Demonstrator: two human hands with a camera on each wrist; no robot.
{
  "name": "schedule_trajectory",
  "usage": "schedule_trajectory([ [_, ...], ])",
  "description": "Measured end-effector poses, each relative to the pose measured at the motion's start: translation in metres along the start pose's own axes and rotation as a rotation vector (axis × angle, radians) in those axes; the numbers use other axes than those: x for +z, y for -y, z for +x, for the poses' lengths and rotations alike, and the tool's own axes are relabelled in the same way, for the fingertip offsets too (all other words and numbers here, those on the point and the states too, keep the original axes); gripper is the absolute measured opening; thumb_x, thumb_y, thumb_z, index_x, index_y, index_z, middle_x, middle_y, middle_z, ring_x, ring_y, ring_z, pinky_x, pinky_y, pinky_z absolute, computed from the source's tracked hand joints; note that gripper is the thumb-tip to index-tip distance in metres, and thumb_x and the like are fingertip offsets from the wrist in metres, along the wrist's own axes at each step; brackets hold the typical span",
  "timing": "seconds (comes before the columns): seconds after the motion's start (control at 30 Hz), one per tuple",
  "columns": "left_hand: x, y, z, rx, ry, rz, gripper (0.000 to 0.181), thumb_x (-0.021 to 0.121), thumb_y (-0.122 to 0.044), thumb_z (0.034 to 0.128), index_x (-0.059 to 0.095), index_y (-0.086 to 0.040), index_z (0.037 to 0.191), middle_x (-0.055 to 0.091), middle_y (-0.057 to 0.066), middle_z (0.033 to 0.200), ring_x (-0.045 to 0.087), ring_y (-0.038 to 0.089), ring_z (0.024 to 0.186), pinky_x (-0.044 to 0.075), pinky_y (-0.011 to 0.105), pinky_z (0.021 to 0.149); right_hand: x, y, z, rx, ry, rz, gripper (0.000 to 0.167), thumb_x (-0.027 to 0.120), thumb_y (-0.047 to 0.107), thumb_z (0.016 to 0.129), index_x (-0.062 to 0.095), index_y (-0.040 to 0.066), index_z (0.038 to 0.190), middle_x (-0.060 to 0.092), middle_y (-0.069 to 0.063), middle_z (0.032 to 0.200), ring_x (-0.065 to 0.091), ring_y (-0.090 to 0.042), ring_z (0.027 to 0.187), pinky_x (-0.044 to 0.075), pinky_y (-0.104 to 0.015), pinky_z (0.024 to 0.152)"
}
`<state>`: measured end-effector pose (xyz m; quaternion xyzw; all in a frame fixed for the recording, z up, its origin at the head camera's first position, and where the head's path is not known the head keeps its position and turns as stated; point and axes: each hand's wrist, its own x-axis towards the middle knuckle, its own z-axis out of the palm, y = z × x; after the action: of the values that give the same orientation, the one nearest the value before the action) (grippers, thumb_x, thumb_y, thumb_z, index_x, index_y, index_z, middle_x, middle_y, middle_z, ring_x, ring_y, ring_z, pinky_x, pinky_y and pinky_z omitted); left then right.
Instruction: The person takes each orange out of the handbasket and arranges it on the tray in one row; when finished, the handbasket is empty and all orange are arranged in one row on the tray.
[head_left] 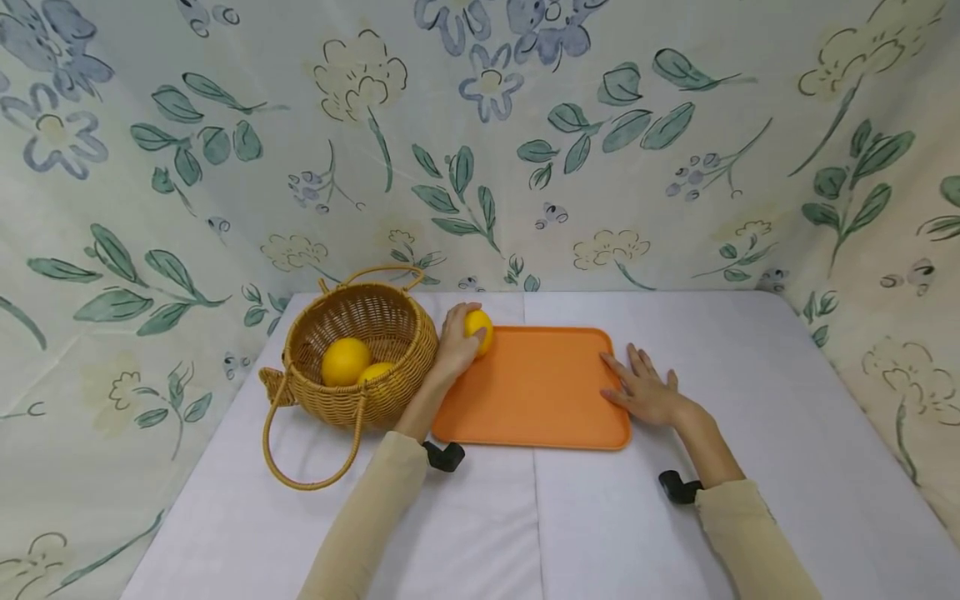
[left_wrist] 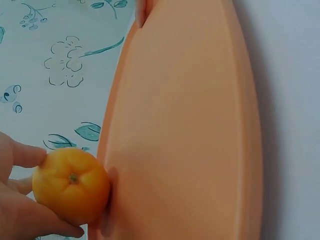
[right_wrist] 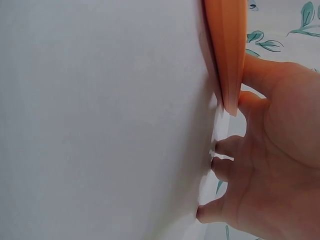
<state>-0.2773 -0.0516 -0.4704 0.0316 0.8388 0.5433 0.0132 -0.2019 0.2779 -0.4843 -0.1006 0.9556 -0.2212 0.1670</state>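
Observation:
An orange fruit (head_left: 480, 332) is held between the thumb and fingers of the left hand (head_left: 457, 343), at the back left corner of the orange tray (head_left: 532, 387). In the left wrist view the fruit (left_wrist: 72, 186) shows its stem end, with the left hand (left_wrist: 20, 200) around its side and the tray (left_wrist: 175, 120) beside it. The right hand (head_left: 647, 390) lies with fingers spread at the tray's right edge, thumb and a finger touching the rim. In the right wrist view the right hand (right_wrist: 270, 150) touches the tray's edge (right_wrist: 227, 50), other fingers on the cloth.
A wicker basket (head_left: 397, 396) with two orange fruits (head_left: 346, 361) inside stands left of the tray, its front handle (head_left: 315, 486) hanging down onto the white cloth (head_left: 480, 525). A floral curtain (head_left: 480, 167) rises behind the table.

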Motion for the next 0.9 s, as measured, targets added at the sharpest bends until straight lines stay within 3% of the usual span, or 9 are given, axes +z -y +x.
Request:
schedule_trajectory([
  [0.13, 0.0024, 0.0034, -0.0018, 0.008, -0.009, -0.038, 0.046, 0.058, -0.009, 0.1042, 0.05, -0.009, 0.149, 0.03, 0.017, 0.165, 0.035, 0.035, 0.15, 0.031, 0.052, 0.125, -0.0004, -0.0009, 0.0004, -0.004, -0.002, 0.003, 0.075, 0.051, 0.047, 0.107, 0.02, 0.011, 0.165, -0.007, -0.036, 0.168, -0.007, -0.058, 0.154, -0.007, -0.087, 0.11],
  [0.37, 0.0055, 0.0037, -0.0056, 0.032, -0.078, -0.016, 0.037, 0.048, -0.004, 0.1067, 0.058, -0.006, 0.142, 0.028, 0.019, 0.166, 0.025, 0.04, 0.154, 0.024, 0.058, 0.127, 0.0007, -0.003, -0.0003, -0.014, -0.017, 0.03, 0.075, 0.051, 0.046, 0.107, 0.02, 0.01, 0.164, -0.008, -0.037, 0.167, -0.008, -0.058, 0.154, -0.008, -0.086, 0.11],
  [0.67, 0.0067, 0.002, -0.0068, 0.04, -0.111, -0.014, 0.038, 0.044, 0.002, 0.1055, 0.058, -0.001, 0.14, 0.03, 0.021, 0.164, 0.026, 0.04, 0.154, 0.021, 0.056, 0.128, -0.0004, -0.0009, -0.0005, -0.009, 0.001, 0.021, 0.075, 0.051, 0.046, 0.106, 0.02, 0.011, 0.165, -0.008, -0.036, 0.167, -0.008, -0.058, 0.154, -0.008, -0.086, 0.11],
  [0.9, 0.0082, 0.0026, -0.0077, 0.046, -0.133, -0.041, 0.034, 0.052, -0.003, 0.104, 0.06, -0.002, 0.138, 0.032, 0.021, 0.163, 0.027, 0.04, 0.153, 0.023, 0.056, 0.127, -0.0005, 0.0003, -0.001, -0.009, -0.001, 0.031, 0.075, 0.052, 0.045, 0.107, 0.02, 0.01, 0.165, -0.007, -0.036, 0.168, -0.008, -0.058, 0.154, -0.009, -0.086, 0.11],
])
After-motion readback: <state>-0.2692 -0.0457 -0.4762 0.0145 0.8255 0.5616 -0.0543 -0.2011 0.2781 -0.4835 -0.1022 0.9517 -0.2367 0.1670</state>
